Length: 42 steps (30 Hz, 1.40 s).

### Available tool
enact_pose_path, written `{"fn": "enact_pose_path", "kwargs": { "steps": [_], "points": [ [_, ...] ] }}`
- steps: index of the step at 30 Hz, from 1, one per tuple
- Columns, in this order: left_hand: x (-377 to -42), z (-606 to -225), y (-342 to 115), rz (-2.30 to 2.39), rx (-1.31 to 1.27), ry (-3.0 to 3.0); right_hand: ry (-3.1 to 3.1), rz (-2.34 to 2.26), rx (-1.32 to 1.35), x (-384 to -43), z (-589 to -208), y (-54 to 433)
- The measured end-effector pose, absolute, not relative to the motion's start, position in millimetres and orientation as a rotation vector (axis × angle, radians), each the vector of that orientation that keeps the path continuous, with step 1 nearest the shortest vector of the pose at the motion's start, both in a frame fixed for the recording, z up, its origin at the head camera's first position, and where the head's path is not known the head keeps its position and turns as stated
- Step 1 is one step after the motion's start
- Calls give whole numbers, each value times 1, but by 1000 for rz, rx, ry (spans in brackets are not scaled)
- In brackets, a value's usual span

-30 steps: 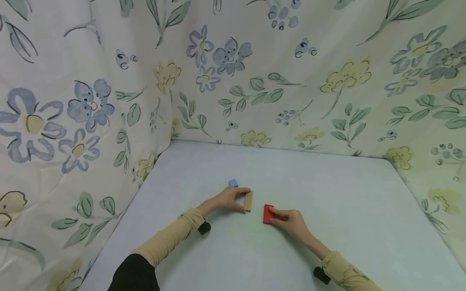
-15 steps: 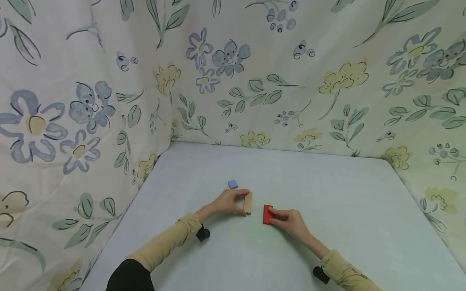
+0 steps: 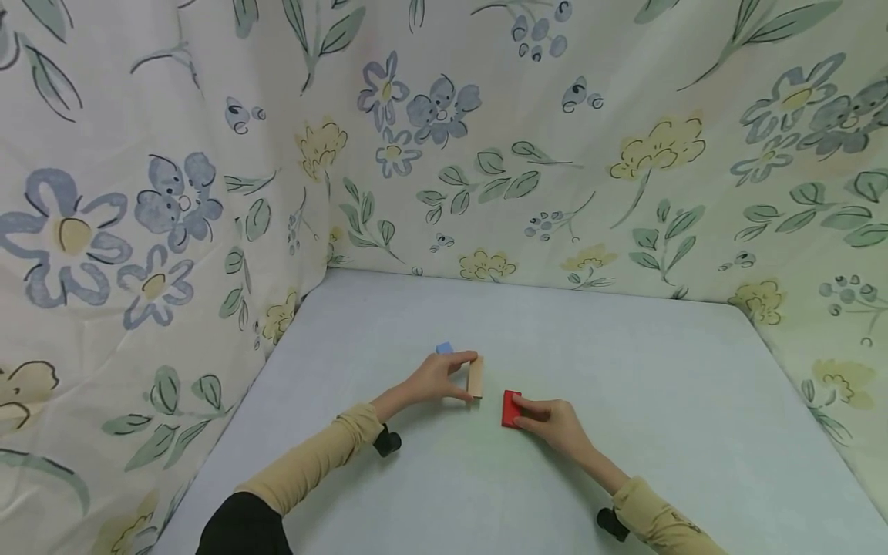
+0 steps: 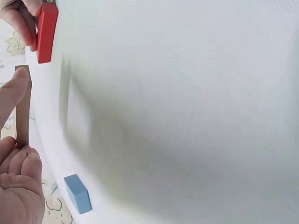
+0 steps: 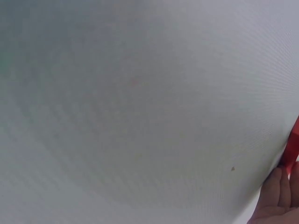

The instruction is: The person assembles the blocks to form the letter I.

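Note:
In the head view my left hand (image 3: 432,380) pinches a plain wooden block (image 3: 475,378) by its two ends, thumb at one and fingers at the other. The left wrist view has this block (image 4: 22,114) raised off the table, its shadow falling apart from it. My right hand (image 3: 557,422) grips a red rectangular block (image 3: 509,409) from its right side; the block seems to rest on the table. Only a corner of the red block (image 5: 292,149) enters the right wrist view. Just beyond the left hand lies a small blue block (image 3: 445,348), partly hidden by that hand.
A white-covered table (image 3: 624,347) spreads beneath both hands. Flower-patterned cloth (image 3: 486,208) hangs along its back and sides. Each wrist carries a small black camera (image 3: 388,442).
The wooden block came slightly nearer with the left hand, then moved up and away in the head view. My right hand and the red block have stayed in place.

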<state>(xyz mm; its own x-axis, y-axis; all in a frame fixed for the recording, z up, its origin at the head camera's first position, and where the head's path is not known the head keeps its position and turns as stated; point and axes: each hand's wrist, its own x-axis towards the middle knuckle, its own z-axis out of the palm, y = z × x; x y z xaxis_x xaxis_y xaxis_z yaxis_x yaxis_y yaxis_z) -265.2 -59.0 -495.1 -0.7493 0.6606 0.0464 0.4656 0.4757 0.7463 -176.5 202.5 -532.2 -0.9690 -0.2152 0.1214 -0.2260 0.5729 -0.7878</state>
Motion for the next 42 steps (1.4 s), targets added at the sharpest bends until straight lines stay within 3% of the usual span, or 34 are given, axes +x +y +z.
{"fn": "enact_pose_path", "kwargs": {
  "steps": [22,42],
  "points": [
    [-275,-460,-48,1184,1010,2471,-2800,1393,373,-176,-530,201],
    [-276,-455,-25,1193,1042,2451,-2787,1390,381,-177,-530,202]
  ]
}}
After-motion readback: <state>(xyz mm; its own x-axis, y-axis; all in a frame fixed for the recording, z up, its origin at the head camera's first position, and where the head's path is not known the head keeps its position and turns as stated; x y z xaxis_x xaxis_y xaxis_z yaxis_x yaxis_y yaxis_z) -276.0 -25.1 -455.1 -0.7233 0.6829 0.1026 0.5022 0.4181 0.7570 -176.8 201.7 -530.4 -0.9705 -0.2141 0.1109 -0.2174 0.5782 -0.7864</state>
